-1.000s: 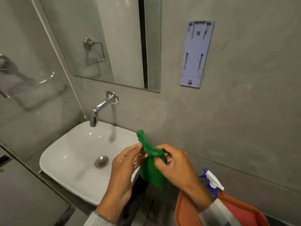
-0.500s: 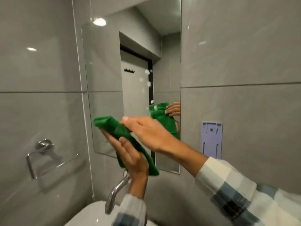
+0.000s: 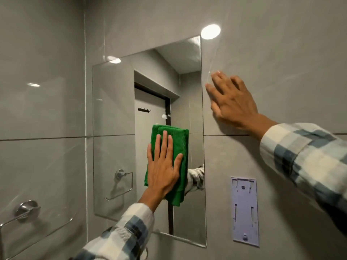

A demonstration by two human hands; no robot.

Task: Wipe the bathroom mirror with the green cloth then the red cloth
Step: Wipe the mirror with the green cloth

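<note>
Both of our hands were up at the wall; we take the mirror (image 3: pixel 112 147) as the landmark; our left hand (image 3: pixel 163 171) lay flat, fingers spread and unclenched, pressing the folded green cloth (image 3: pixel 179 141) against the glass in the mirror's lower middle part, gripping nothing, only pinning the cloth under the palm; the cloth hung upright, its top edge above our fingertips and its bottom edge below the wrist; a small white fleck (image 3: pixel 164 116) sat on the glass just above the cloth; our right hand (image 3: pixel 231 104) rested open, palm to the grey tiled wall (image 3: pixel 281 53), just beyond the mirror's right edge and higher than the cloth, holding nothing; a pale lilac wall bracket (image 3: pixel 245 211) was fixed below that hand, right of the mirror's lower corner; a chrome towel ring (image 3: pixel 26 209) hung on the side wall to the mirror's left; plaid sleeves (image 3: pixel 304 158) covered both forearms.
</note>
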